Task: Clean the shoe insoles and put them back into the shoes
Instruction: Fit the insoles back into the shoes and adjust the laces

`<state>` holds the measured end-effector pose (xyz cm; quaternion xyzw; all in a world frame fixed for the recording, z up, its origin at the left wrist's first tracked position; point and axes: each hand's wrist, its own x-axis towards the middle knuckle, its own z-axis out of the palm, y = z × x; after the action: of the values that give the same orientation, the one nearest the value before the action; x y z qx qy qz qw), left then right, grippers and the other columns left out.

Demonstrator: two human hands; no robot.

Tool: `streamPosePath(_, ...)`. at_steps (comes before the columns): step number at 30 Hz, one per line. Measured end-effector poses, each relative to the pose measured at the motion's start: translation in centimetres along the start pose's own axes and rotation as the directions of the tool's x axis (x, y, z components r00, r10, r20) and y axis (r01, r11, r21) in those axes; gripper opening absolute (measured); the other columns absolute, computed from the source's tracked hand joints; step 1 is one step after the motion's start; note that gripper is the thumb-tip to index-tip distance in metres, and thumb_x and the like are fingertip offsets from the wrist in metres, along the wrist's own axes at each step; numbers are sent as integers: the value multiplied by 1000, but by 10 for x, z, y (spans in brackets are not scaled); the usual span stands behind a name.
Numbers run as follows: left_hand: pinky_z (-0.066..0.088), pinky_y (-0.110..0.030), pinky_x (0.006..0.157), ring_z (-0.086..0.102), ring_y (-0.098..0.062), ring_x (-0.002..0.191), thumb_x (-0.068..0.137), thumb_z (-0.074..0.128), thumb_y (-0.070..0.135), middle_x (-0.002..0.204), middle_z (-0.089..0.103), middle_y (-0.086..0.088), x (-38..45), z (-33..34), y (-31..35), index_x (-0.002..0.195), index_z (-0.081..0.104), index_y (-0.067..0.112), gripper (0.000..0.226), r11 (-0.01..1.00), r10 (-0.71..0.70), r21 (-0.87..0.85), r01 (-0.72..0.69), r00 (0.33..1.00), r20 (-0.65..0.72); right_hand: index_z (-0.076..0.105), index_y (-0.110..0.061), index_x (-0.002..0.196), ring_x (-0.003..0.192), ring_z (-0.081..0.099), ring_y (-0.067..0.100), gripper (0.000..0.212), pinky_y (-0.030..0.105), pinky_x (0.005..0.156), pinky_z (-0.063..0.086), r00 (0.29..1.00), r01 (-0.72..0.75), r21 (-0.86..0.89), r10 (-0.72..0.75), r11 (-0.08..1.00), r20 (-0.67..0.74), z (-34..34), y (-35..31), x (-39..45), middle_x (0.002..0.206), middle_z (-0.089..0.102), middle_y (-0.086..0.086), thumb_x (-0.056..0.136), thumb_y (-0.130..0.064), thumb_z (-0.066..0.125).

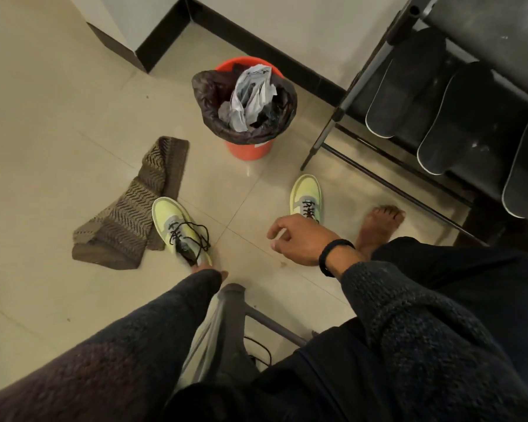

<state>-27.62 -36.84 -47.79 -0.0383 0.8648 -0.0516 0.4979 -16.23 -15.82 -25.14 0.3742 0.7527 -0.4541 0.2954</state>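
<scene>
Yellow shoe [180, 229]: left hand [209, 271] mostly hidden, grip unclear; right hand [299, 239] hangs loosely curled, empty.

No legible text, brand, number or sign. Crumpled white printed paper [250, 95] in the black-lined orange plastic bin [249, 149]: dark markings present, too blurred to read. Small white sticker [263, 144] on the bin's wall: nothing on it can be made out; pale yellow-and-grey lace-up sneakers [180, 229] and dark white-edged foam insoles [406, 83]: no readable mark.
</scene>
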Motion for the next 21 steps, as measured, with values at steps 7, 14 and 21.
streamPosePath(7,52,-38,94,62,-33,117,90,74,27,128,63,-17,-20,-27,23,131,60,3,49,974,204,109,-198,978,-46,63,-30,112,103,65,21,22,41,93,56,996,-86,22,86,996,-7,-2,12,6,119,65,3,92,-39,65)
streamPosePath(14,52,-49,97,58,-37,118,88,67,26,129,54,-13,-100,-76,83,133,45,22,51,882,418,286,-374,902,-110,66,-25,108,98,66,23,20,38,87,56,996,-78,31,79,996,-44,-6,1,8,108,68,3,95,-38,58)
streamPosePath(21,52,-35,89,62,-28,104,91,61,22,122,63,-5,-234,-126,110,117,66,26,27,720,617,362,-592,785,56,66,-17,108,96,66,35,82,47,89,55,915,-231,216,287,949,-282,-29,10,-7,108,70,10,75,-83,32)
